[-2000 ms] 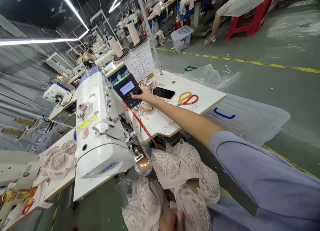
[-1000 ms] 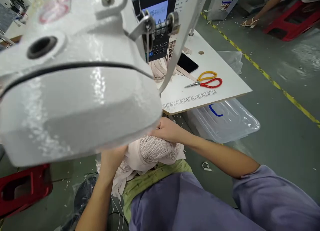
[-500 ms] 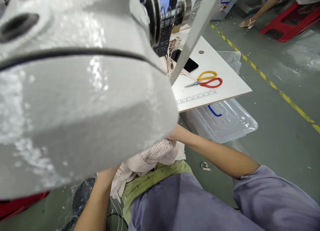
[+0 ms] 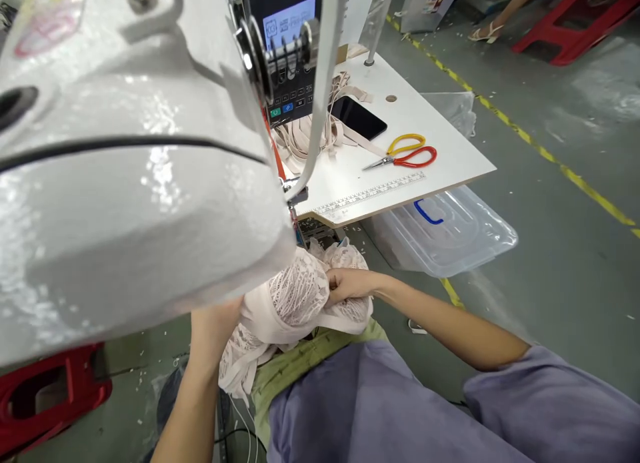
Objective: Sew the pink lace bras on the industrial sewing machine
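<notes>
A pale pink lace bra [image 4: 300, 296] lies bunched above my lap, below the head of a sewing machine [image 4: 135, 236]. With fingers curled into the lace between its cups, my right hand [image 4: 350, 284] is closed on the bra. My left hand [image 4: 215, 326] is at the bra's left side; its fingers are hidden behind the machine head, so their grip does not show. Lace and strap ends hang down beside my left wrist.
On the white table [image 4: 450, 159] are red-and-yellow scissors [image 4: 407, 153], a phone [image 4: 359, 116], a printed ruler scale and beige elastic straps [image 4: 300, 139]. A lidded clear plastic box [image 4: 450, 236] stands below its edge. Red stools [image 4: 50, 389] and another person's foot [image 4: 485, 33] are farther off.
The view has shifted, so the machine head covers less and the control screen, table edge and bra cups show. My right hand, earlier mostly hidden, is now visible on the lace.
</notes>
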Demonstrator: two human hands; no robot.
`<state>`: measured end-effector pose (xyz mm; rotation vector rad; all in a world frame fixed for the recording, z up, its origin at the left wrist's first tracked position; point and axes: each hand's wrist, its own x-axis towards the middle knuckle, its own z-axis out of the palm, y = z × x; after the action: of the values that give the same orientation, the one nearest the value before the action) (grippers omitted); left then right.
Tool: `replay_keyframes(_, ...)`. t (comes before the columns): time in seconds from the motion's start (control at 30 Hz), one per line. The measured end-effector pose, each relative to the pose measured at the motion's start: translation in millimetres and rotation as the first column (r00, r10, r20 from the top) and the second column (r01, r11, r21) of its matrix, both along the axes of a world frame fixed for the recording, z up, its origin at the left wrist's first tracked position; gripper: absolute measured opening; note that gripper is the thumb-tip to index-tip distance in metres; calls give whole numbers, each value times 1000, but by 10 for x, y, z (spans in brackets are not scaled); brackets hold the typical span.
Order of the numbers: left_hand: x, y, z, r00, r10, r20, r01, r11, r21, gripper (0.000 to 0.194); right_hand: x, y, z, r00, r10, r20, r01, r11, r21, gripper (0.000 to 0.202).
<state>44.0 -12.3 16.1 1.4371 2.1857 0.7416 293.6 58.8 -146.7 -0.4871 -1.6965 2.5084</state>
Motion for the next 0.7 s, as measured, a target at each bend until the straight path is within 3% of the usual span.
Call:
replay_keyframes(0.17,44,33,19,997,-27,72,27,1000,-6,31,138,-107,-94,987,-158,-20,154,977,-151,32)
replay_keyframes(0.3,6,18,-10,998,-6,70,8,999,-37,35,200,-186,-63,968,-244,-56,230,954,-193,33)
replay_keyframes(0.4,-88,-57,-72,998,-36,-50,34,998,-52,34,264,-196,30,957,-285,-45,274,947,-169,38)
replay_keyframes(0.5,-27,-263,-96,955,-20,-295,68,986,154,22,335,-181,224,950,-308,-47,304,950,-67,36)
replay_keyframes(0.57,178,-455,-63,917,-93,-389,237,910,341,18,352,-197,437,967,-246,-68,251,965,70,33)
replay_keyframes(0.6,318,-548,-38,885,-212,-414,386,830,402,23,343,-222,569,983,-167,-83,178,972,153,31)
replay_keyframes(0.63,463,-626,-11,818,-376,-436,556,711,429,30,323,-257,712,994,-61,-91,82,967,243,30)
replay_keyframes(0.67,598,-684,11,723,-512,-464,688,591,422,38,293,-299,862,995,47,-93,-13,943,333,29)
replay_keyframes(0.7,706,-717,26,636,-617,-464,772,513,376,47,256,-342,1011,986,142,-86,-94,903,419,28)
